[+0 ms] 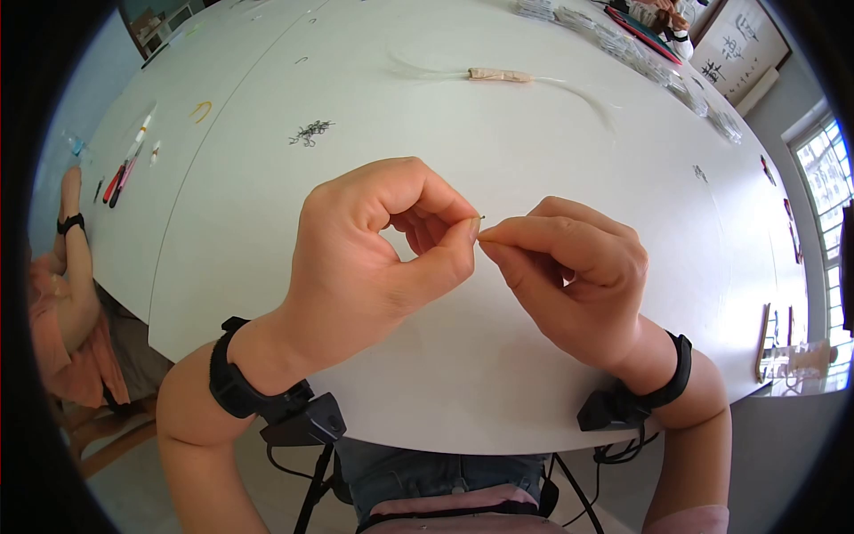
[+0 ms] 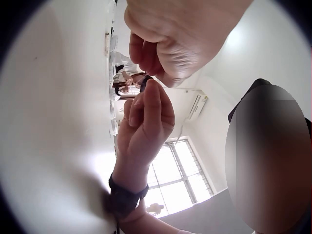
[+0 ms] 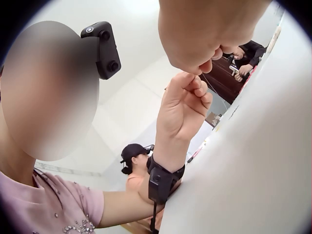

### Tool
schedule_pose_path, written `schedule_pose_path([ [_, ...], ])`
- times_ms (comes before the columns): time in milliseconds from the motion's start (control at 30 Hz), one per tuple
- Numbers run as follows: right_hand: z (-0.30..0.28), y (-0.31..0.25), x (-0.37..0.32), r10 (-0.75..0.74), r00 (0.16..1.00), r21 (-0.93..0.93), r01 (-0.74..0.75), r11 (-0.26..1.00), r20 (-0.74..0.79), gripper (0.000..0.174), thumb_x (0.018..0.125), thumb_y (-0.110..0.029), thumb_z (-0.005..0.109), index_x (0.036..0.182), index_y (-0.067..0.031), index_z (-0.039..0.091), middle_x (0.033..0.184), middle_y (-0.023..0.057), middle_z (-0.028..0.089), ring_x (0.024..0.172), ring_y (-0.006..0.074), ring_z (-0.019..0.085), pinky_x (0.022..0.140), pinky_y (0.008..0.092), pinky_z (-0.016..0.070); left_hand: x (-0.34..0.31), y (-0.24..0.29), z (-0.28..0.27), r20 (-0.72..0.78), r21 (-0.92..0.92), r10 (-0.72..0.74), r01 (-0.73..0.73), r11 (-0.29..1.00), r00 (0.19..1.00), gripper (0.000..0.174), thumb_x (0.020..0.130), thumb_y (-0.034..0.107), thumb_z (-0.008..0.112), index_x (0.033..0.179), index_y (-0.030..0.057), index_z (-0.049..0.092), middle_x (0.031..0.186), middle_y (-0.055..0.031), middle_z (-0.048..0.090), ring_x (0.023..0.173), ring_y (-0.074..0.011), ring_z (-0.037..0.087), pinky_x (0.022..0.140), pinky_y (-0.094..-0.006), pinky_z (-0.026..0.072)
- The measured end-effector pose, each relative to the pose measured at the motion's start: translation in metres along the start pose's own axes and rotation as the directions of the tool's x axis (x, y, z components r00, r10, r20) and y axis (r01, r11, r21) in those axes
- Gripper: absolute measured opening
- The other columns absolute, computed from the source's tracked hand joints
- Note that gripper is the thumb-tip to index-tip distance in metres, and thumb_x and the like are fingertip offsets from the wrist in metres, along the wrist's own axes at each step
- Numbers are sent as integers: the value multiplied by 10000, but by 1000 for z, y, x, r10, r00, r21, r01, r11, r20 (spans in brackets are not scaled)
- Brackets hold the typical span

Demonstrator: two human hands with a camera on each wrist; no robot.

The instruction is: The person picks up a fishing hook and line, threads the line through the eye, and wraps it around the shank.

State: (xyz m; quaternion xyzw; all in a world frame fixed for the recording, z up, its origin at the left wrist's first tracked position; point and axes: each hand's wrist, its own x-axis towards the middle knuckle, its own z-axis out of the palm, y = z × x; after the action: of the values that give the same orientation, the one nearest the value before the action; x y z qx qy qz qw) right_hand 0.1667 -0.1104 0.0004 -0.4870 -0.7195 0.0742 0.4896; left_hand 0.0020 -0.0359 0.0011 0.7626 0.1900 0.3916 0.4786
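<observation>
My left hand [image 1: 365, 258] pinches a tiny dark hook [image 1: 482, 216] between thumb and forefinger, with only its tip showing past the fingertips. Close against it, the right hand [image 1: 578, 271] has its thumb and forefinger pressed together in a pinch, its other fingers curled in. A thin clear line [image 3: 217, 90] runs off near the fingertips in the right wrist view; the fingers cover most of what they hold. Beyond the hands lies a small pile of dark hooks [image 1: 311, 133]. Farther back is a bundle of clear line wrapped in tan paper [image 1: 500, 76].
Pliers [image 1: 114, 182] and other tools lie at the left of the white table [image 1: 427, 383], near a yellow loop [image 1: 203, 110]. Clear plastic packs [image 1: 623, 44] line the far right edge. A plastic bottle [image 1: 796, 360] is at right. Other people sit around the table.
</observation>
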Motion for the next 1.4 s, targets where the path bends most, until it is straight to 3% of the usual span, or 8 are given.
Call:
schedule_pose_path([
  [367, -2, -4, 1, -6, 1000, -39, 6, 999, -5, 122, 695, 74, 643, 764, -22, 614, 579, 35, 500, 441, 105, 416, 383, 239, 303, 2, -2, 1, -19, 173, 101, -96, 980, 995, 74, 738, -69, 611, 744, 1, 588, 700, -20, 570, 630, -74, 532, 590, -208, 439],
  [733, -14, -6, 10, -75, 995, -108, 82, 991, 68, 100, 700, 65, 632, 759, -12, 611, 580, 46, 494, 448, 125, 433, 393, 234, 312, 2, -2, 4, 102, 256, 206, -226, 940, 973, 121, 680, -97, 628, 751, -5, 592, 673, -48, 568, 584, -120, 556, 539, -223, 441],
  [800, -21, -11, 13, 99, 980, -61, -90, 994, 171, 38, 724, 28, 642, 750, 4, 628, 578, 24, 523, 467, 80, 449, 415, 215, 322, 1, 0, 3, 122, 247, 206, -231, 941, 971, 129, 673, -100, 629, 749, -3, 592, 677, -50, 572, 585, -125, 559, 537, -226, 441],
  [833, -24, -9, 14, 99, 980, -61, -89, 994, 172, 38, 724, 28, 642, 750, 4, 628, 578, 24, 523, 467, 80, 449, 415, 215, 322, 1, 0, 3, 142, 239, 206, -236, 942, 968, 136, 666, -102, 629, 748, 0, 592, 680, -52, 577, 585, -129, 562, 536, -228, 441],
  [900, -27, -7, 15, 396, 878, 181, -450, 874, 270, 34, 755, -15, 647, 763, 18, 649, 596, 1, 566, 506, 34, 458, 440, 194, 338, 1, 0, 3, 148, 221, 229, -258, 941, 962, 140, 662, -104, 627, 745, 3, 590, 685, -55, 582, 586, -131, 564, 534, -230, 440],
  [1033, -29, -5, 20, 546, 727, 243, -668, 704, 417, 91, 784, -65, 643, 809, 18, 671, 628, 8, 593, 554, 31, 490, 481, 176, 378, 1, -2, 3, 142, 162, 276, -297, 941, 951, 159, 659, -110, 614, 755, 14, 587, 691, -59, 590, 593, -137, 568, 533, -236, 438],
  [1267, -21, -1, 15, 561, 686, 467, -727, 502, 465, 106, 790, -86, 650, 816, 15, 672, 640, 12, 597, 601, 44, 515, 537, 178, 407, 0, -2, 1, 79, 114, 258, -265, 957, 963, 134, 714, -103, 590, 797, 2, 581, 730, -59, 578, 642, -118, 539, 593, -228, 422],
  [1400, -10, -3, 5, 498, 836, 336, -549, 765, 232, 72, 783, -60, 646, 785, 9, 666, 623, -3, 578, 524, 34, 453, 470, 188, 357, 0, -2, 1, 28, 102, 191, -193, 976, 981, 77, 769, -77, 574, 796, -6, 579, 753, -49, 574, 666, -95, 523, 619, -221, 415],
])
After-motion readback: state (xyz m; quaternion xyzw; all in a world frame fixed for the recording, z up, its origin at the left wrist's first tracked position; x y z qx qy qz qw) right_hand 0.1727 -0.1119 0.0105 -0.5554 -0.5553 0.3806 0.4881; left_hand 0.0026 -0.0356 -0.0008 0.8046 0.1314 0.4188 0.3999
